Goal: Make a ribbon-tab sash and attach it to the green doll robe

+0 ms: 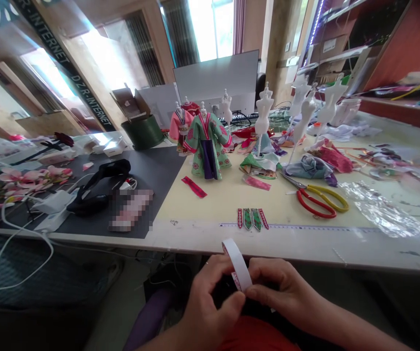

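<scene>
A curved white strip (237,263) with a pink patterned inner side is held between my two hands, below the table's front edge. My left hand (213,292) has its fingers behind the strip and its thumb near the lower end. From the right, my right hand (279,285) pinches that lower end between thumb and fingers. On the table just beyond lie small green and red trim pieces (252,219) beside a long ruler (305,227). Red and yellow scissors (317,200) rest to the right, blades partly open.
Small dressed mannequins (210,146) and bare white mannequins (264,109) stand further back. Fabric scraps (310,167) and clear plastic (385,209) lie right. A phone (132,210), black headphones (96,190) and a power strip (54,217) occupy the left.
</scene>
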The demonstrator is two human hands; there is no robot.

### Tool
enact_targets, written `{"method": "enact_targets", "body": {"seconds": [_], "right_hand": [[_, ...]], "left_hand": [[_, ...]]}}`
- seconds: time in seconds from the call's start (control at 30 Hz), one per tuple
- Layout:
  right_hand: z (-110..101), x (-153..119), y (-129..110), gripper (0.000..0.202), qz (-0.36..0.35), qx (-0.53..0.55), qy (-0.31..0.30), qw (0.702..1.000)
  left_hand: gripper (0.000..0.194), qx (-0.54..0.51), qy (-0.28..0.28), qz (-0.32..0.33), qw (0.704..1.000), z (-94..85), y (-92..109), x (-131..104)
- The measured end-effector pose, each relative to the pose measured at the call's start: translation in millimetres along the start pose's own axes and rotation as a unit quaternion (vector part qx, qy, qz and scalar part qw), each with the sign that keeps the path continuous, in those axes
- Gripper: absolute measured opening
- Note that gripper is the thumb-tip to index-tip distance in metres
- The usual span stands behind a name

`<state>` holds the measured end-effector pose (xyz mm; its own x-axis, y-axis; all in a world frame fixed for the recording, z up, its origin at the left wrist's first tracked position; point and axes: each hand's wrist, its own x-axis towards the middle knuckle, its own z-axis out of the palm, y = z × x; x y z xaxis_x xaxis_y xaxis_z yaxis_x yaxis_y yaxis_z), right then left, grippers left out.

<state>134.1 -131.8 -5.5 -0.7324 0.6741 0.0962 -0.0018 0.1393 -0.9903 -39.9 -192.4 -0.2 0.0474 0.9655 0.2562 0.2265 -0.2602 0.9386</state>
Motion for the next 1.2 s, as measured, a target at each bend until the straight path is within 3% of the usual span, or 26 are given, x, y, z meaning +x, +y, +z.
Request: {"method": "enact_targets", "body": {"seconds": [0.17, 0.27, 0.33, 0.4, 0.57, 0.87, 1.2], "right_hand": [[4.7, -2.0, -1.4, 0.014, -0.06, -0.092, -0.009, 0.994], [-0.2, -4.0, -5.0, 0.012, -0.083, -0.142, 0.07, 0.984], [-3.9, -5.4, -7.3, 0.011, -0.099, -0.164, 0.133, 0.972], [-5.7, -6.5, -8.8, 0.012, -0.117, -0.176, 0.157, 0.965], [-1.6, -7.0, -8.1, 0.013, -0.119, -0.171, 0.142, 0.968], [-1.9, -6.9, -7.0, 0.008, -0.055, -0.142, 0.146, 0.978], [-1.1, -4.4, -9.4, 0.015, 0.007, -0.047, 0.109, 0.993]], "left_hand": [[0.026, -0.048, -0.004, -0.095, 0.994, 9.0, 2.7, -4.5], [0.023, -0.035, 0.001, -0.116, 0.993, 6.2, 1.7, -5.4], [0.024, 0.017, -0.016, -0.095, 0.995, 4.7, 1.0, -5.9], [0.026, 0.065, -0.031, -0.068, 0.995, 4.2, 0.1, -6.3], [0.026, 0.107, -0.042, -0.024, 0.993, 5.1, -2.2, -7.0], [0.022, 0.17, -0.046, 0.036, 0.984, 5.5, -2.3, -8.5], [0.023, 0.192, -0.056, 0.038, 0.979, 4.7, -8.8, -10.2]]}}
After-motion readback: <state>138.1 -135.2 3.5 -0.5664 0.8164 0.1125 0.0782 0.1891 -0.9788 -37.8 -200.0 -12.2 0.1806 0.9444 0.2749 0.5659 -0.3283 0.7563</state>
